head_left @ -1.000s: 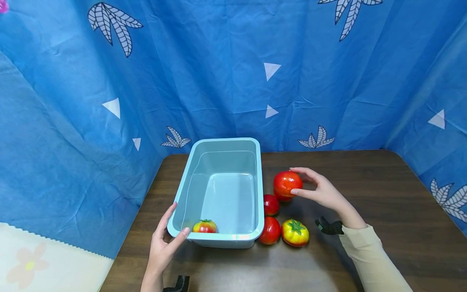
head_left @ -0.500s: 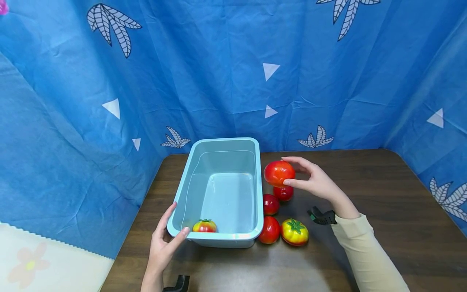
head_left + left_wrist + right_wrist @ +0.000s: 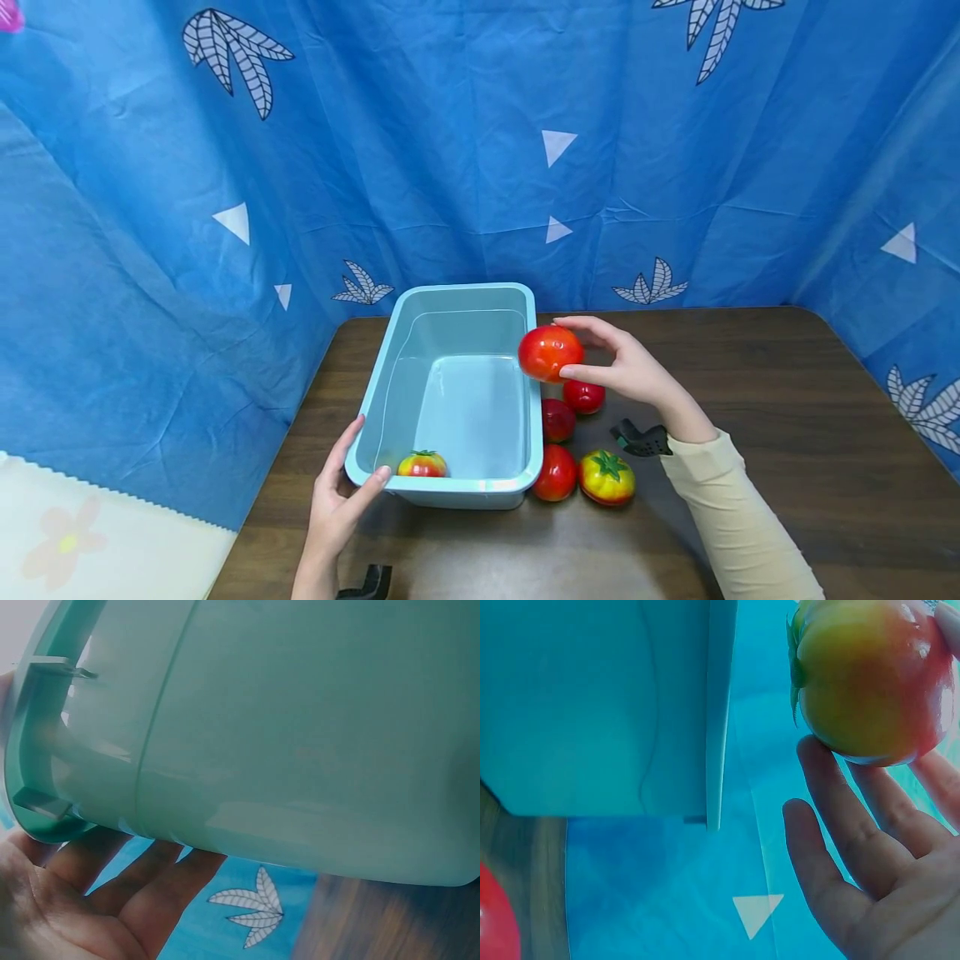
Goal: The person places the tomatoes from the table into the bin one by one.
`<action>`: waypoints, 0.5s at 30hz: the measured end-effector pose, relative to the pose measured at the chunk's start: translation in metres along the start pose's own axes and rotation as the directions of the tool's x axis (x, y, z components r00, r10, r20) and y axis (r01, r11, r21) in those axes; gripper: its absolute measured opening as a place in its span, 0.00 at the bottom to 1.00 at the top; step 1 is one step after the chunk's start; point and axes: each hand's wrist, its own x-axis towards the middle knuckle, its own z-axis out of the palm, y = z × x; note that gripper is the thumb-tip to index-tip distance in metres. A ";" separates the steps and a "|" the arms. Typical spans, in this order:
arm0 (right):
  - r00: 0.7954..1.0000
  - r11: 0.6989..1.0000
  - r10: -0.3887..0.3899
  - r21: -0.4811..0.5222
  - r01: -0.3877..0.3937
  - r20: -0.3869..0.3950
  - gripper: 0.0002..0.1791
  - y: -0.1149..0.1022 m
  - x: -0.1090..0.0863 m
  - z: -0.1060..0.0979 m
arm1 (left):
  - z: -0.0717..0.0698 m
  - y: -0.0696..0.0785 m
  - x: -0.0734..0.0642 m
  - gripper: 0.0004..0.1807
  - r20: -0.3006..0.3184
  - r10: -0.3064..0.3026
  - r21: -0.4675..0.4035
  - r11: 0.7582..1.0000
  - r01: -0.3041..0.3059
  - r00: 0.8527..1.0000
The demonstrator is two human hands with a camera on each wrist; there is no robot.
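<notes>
My right hand (image 3: 626, 367) grips a shiny red tomato (image 3: 551, 353) between thumb and fingers, its lower edge overlapping the bin's right rim in the head view. The right wrist view shows yellow and green leaves on the same tomato (image 3: 874, 679). My left hand (image 3: 339, 496) holds the light-blue plastic bin (image 3: 534, 400) at its near left corner, the thumb on the rim. In the left wrist view, the fingers (image 3: 161, 892) lie along the bin's outer wall. Inside the bin, near its front, lies a red-and-yellow tomato (image 3: 422, 464) with green leaves.
Beside the bin's right wall lie several fruits: a red one (image 3: 583, 397), a darker red one (image 3: 558, 420), another red one (image 3: 555, 473) and a yellow-red tomato (image 3: 607, 477). Blue patterned cloth (image 3: 465, 150) hangs behind the dark wooden table (image 3: 787, 400).
My right hand has lifted the tomato off the other fruits and carried it left to the bin's right rim, uncovering a red fruit below. The left hand stays at the bin's corner.
</notes>
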 end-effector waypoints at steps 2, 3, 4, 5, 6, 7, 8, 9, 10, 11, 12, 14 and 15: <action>1.000 1.000 -0.004 0.004 0.004 0.005 0.32 -0.001 0.002 0.003 | 0.000 0.000 0.000 0.38 0.000 0.004 -0.004 1.000 -0.004 1.000; 1.000 1.000 -0.008 0.006 0.008 0.009 0.32 -0.002 0.003 0.004 | 0.000 -0.001 0.000 0.38 0.000 0.004 -0.003 1.000 -0.004 1.000; 1.000 1.000 -0.012 0.010 0.012 0.013 0.32 -0.002 0.003 0.005 | 0.000 -0.001 0.000 0.38 0.000 0.004 -0.003 1.000 -0.004 1.000; 1.000 1.000 -0.015 0.012 0.015 0.016 0.32 -0.002 0.004 0.006 | 0.000 -0.001 0.000 0.38 0.000 0.004 -0.005 1.000 -0.004 1.000; 1.000 1.000 -0.019 0.015 0.018 0.018 0.32 -0.002 0.005 0.008 | 0.000 -0.001 0.000 0.38 0.000 0.003 -0.006 1.000 -0.003 1.000; 0.999 1.000 -0.024 0.020 0.024 0.021 0.32 -0.003 0.006 0.009 | 0.000 -0.001 0.000 0.38 -0.001 0.003 -0.007 1.000 -0.003 1.000; 0.999 0.999 -0.029 0.024 0.029 0.024 0.33 -0.003 0.007 0.010 | 0.000 -0.001 0.000 0.38 -0.001 0.003 -0.007 1.000 -0.003 1.000; 0.999 0.999 -0.033 0.025 0.032 0.026 0.33 -0.003 0.007 0.011 | 0.000 -0.001 -0.001 0.38 0.000 0.003 -0.008 1.000 -0.003 1.000; 0.999 0.999 -0.035 0.027 0.034 0.027 0.33 -0.004 0.008 0.012 | 0.000 -0.001 -0.001 0.38 0.000 0.003 -0.008 1.000 -0.003 1.000; 0.999 0.999 -0.037 0.031 0.036 0.029 0.33 -0.004 0.009 0.014 | 0.000 -0.001 -0.001 0.38 0.000 0.003 -0.007 1.000 -0.003 1.000; 0.999 0.999 -0.038 0.036 0.037 0.031 0.33 -0.004 0.009 0.015 | 0.000 -0.001 -0.001 0.38 0.000 0.003 -0.006 1.000 -0.003 1.000; 0.999 0.999 -0.037 0.042 0.035 0.034 0.33 -0.005 0.010 0.018 | 0.000 -0.001 -0.001 0.38 0.000 0.000 -0.002 1.000 0.000 1.000; 0.999 0.998 -0.039 0.045 0.037 0.037 0.33 -0.006 0.011 0.019 | 0.001 -0.001 -0.001 0.38 0.000 -0.002 0.001 1.000 0.002 1.000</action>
